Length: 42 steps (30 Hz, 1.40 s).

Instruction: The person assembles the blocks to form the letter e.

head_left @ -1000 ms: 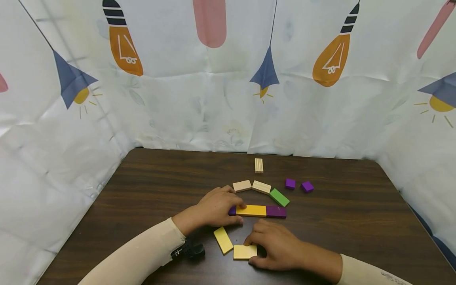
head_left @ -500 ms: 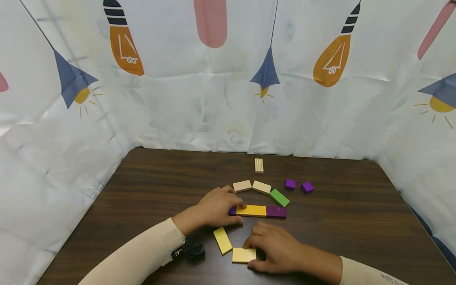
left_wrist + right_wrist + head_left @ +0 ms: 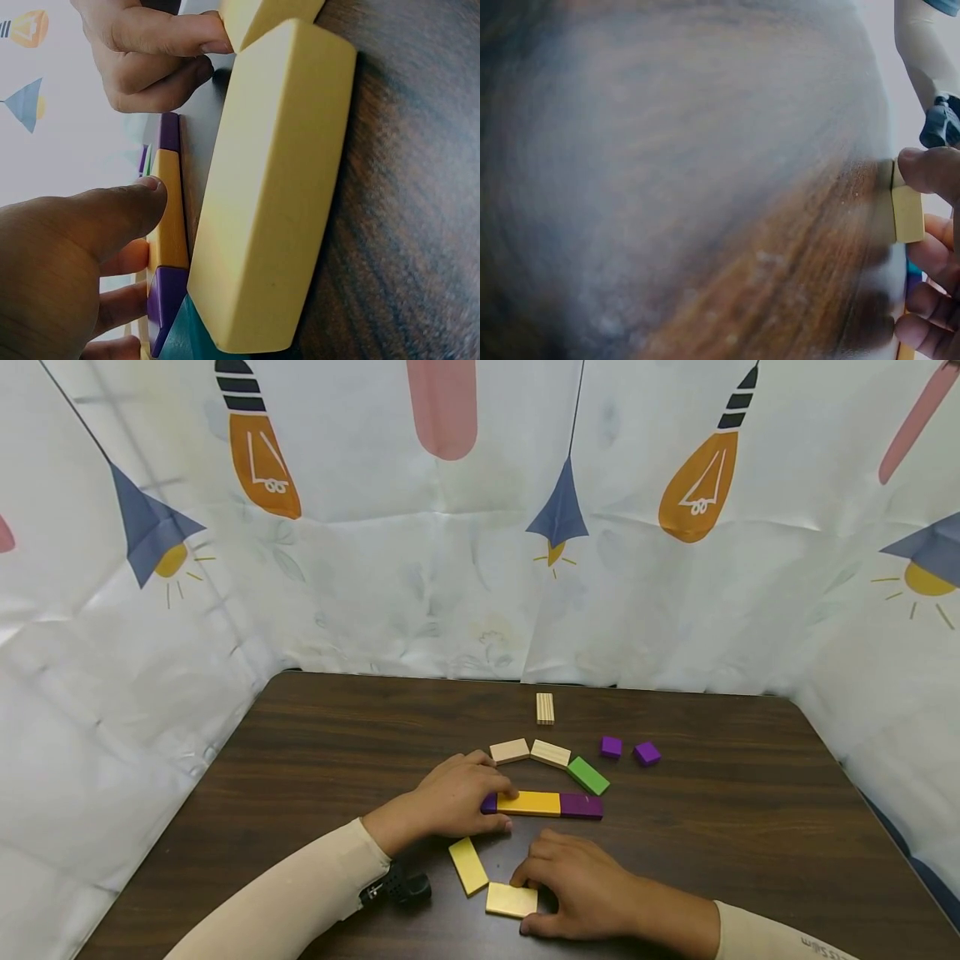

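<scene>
My right hand [image 3: 588,885] pinches a pale yellow block [image 3: 510,902], index finger at its far edge and thumb at its near right corner. Its left end meets the corner of a second pale yellow block [image 3: 468,867], which lies slanted. My left hand [image 3: 461,797] rests at the left of a straight row: an orange-yellow block [image 3: 534,804] between purple ends, the right purple block [image 3: 581,807] fully visible. The index fingertip lies on the orange-yellow block and the thumb along its near side. A teal block [image 3: 191,334], hidden in the head view, touches the slanted block's lower end.
Beyond the row, two beige blocks [image 3: 551,754] and a green block [image 3: 588,776] form an arc. Two purple cubes [image 3: 611,747] lie to the right, a ridged wooden block [image 3: 545,709] farther back. A printed curtain [image 3: 480,593] borders the brown table [image 3: 750,793].
My right hand has drawn the pale yellow block slightly toward me and to the left, and turned it a little. My left hand has stayed in place.
</scene>
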Available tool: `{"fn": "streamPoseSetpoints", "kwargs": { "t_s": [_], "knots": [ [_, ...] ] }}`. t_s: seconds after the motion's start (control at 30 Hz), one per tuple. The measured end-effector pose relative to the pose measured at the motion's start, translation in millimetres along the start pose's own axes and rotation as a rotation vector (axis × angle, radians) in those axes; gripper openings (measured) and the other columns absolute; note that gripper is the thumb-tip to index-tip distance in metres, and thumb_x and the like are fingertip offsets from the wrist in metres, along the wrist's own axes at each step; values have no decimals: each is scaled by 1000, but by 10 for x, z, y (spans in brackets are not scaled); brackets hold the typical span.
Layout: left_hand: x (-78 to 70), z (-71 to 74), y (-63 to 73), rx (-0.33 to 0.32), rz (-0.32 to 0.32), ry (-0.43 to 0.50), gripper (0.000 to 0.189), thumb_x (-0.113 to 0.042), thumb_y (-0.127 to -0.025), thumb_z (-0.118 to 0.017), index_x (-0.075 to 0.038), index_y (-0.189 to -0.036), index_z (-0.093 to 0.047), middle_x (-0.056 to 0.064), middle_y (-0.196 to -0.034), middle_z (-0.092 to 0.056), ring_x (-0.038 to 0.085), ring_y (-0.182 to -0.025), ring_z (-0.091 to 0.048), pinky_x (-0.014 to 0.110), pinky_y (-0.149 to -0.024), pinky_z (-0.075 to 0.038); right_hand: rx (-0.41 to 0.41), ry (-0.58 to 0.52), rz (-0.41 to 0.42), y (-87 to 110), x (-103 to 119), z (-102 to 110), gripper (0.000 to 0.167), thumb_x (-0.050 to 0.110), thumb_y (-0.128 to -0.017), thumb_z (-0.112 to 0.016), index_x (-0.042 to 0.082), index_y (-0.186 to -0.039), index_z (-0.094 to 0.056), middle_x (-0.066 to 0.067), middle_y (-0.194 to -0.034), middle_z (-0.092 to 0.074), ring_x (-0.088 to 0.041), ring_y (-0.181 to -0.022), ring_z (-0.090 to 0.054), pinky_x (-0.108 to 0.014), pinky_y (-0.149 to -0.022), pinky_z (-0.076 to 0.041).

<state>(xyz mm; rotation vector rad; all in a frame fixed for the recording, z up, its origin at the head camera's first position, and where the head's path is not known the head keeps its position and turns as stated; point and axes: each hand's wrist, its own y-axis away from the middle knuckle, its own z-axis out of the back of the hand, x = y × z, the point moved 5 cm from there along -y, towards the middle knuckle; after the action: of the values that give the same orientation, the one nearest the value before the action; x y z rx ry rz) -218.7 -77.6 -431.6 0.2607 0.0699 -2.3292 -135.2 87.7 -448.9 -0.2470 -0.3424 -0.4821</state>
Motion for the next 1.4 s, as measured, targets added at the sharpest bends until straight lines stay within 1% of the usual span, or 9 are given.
{"fn": "streamPoseSetpoints", "kwargs": {
  "t_s": [0.43,0.53,0.67,0.8,1.03,1.2,1.4],
  "knots": [
    [-1,2,19,-5,-3,6,40,-53,-92,-72,-29,-124,-73,-14,-119,-70,21,-129,-50,49,-102,-45,28,-14,-11,-11,12,-7,39,61,-91,-69,30,-114,-69,22,-94,-51,3,-88,-44,-17,-74,-41],
    [0,9,20,-8,-5,7,39,-53,-92,-72,-29,-123,-73,-13,-119,-70,21,-129,-50,48,-101,-45,23,-18,-20,-15,-3,22,44,63,-89,-69,28,-115,-69,22,-95,-53,3,-89,-45,-18,-75,-42],
    [0,18,18,-10,-6,7,39,-52,-92,-73,-29,-122,-74,-13,-118,-70,21,-128,-50,46,-100,-45,-11,-10,-34,-23,-57,108,48,64,-88,-71,25,-117,-70,20,-96,-55,2,-91,-47,-20,-77,-44],
    [0,21,15,-8,-5,6,39,-53,-91,-73,-29,-122,-74,-13,-117,-70,21,-127,-51,45,-100,-46,-49,2,-68,-29,-147,224,49,61,-86,-75,24,-118,-70,17,-97,-58,1,-93,-50,-24,-80,-47],
    [6,21,12,-3,-7,11,38,-53,-91,-73,-30,-122,-74,-14,-117,-70,20,-126,-51,44,-98,-46,-103,15,-128,-48,-355,432,51,51,-82,-84,18,-119,-71,12,-97,-62,-4,-93,-52,-28,-76,-49],
    [7,18,12,-5,-10,10,38,-53,-91,-73,-30,-121,-74,-15,-117,-70,21,-126,-51,44,-97,-46,-129,50,-173,-90,-515,577,55,49,-82,-85,15,-123,-71,10,-101,-65,-9,-92,-54,-30,-75,-49],
    [-3,12,8,-21,-25,3,37,-53,-92,-72,-30,-121,-74,-15,-116,-71,21,-124,-52,43,-96,-47,-142,83,-256,-157,-747,723,58,50,-83,-84,14,-127,-70,6,-104,-69,-11,-100,-56,-34,-77,-53]
  ]
}}
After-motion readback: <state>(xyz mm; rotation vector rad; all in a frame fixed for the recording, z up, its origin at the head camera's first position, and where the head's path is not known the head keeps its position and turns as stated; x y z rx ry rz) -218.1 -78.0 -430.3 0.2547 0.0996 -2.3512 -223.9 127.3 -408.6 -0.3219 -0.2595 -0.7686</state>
